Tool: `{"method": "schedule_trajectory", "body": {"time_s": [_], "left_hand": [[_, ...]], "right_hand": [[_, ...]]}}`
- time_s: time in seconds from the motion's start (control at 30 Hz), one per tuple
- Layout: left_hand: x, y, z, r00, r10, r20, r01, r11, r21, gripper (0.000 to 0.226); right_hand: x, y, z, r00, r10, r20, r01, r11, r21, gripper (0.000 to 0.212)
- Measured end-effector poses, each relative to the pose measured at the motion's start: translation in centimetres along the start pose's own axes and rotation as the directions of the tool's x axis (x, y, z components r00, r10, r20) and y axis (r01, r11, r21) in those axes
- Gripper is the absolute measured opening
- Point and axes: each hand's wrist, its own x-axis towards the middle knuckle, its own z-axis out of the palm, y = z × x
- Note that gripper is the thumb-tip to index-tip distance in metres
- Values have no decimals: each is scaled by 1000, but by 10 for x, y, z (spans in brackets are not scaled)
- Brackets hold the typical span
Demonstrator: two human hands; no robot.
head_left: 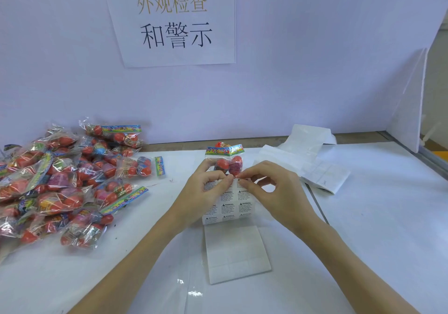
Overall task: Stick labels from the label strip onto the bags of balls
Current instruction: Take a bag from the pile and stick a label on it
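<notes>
A white label strip (232, 204) printed with warning labels lies at the table's middle, its bare backing trailing toward me. My left hand (203, 192) pinches the strip's top edge. My right hand (274, 192) pinches a label at the strip's top right corner with thumb and forefinger. Just behind my fingers lies one bag of balls (226, 159), clear plastic with red and pink balls and a colourful header card. A heap of several more bags of balls (65, 180) covers the table's left side.
Used white backing paper (312, 158) lies folded at the back right. A white wall with a paper sign (174, 20) closes the back. An angled white panel (409, 110) stands at the right edge. The white table (375, 228) stretches to my right.
</notes>
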Motion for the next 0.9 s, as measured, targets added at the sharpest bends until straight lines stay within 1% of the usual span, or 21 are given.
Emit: {"method": "schedule_trajectory", "body": {"time_s": [0.2, 0.33, 0.47, 0.5, 0.57, 0.63, 0.7, 0.77, 0.83, 0.87, 0.9], "left_hand": [[0, 1, -1, 1000, 6, -5, -6, 1000, 10, 20], [0, -2, -3, 1000, 9, 5, -9, 999, 37, 12], [2, -4, -3, 1000, -12, -1, 12, 998, 57, 11], [2, -5, -4, 1000, -18, -6, 19, 998, 58, 12], [3, -7, -4, 999, -36, -9, 36, 997, 62, 14], [3, -6, -4, 1000, -21, -22, 23, 996, 81, 12], [3, -4, -4, 997, 33, -71, -27, 996, 89, 10], [4, 0, -5, 984, 72, -162, -69, 997, 24, 22], [5, 3, -8, 956, 53, -289, -93, 988, -127, 32], [6, 4, -9, 937, 43, -345, -112, 977, -183, 30], [7, 4, -11, 919, 41, -391, -129, 971, -203, 24]], "right_hand": [[0, -4, -1, 998, -57, -41, 57, 998, 4, 16], [-1, -6, -1, 996, -75, -39, 75, 997, 2, 16], [-1, -8, -1, 993, -114, -41, 113, 993, -24, 18], [-1, -11, 0, 989, -130, -72, 128, 991, -26, 17], [1, -15, 0, 969, -132, -210, 141, 989, 30, 16], [5, -17, -7, 941, -32, -338, 98, 979, 180, 17], [8, -17, -15, 924, 113, -366, 9, 948, 317, 18], [9, -15, -20, 916, 222, -333, -78, 916, 394, 21], [8, -14, -19, 922, 270, -278, -139, 900, 414, 25], [7, -15, -18, 928, 278, -248, -158, 896, 414, 27], [7, -15, -16, 934, 284, -216, -176, 893, 414, 28]]}}
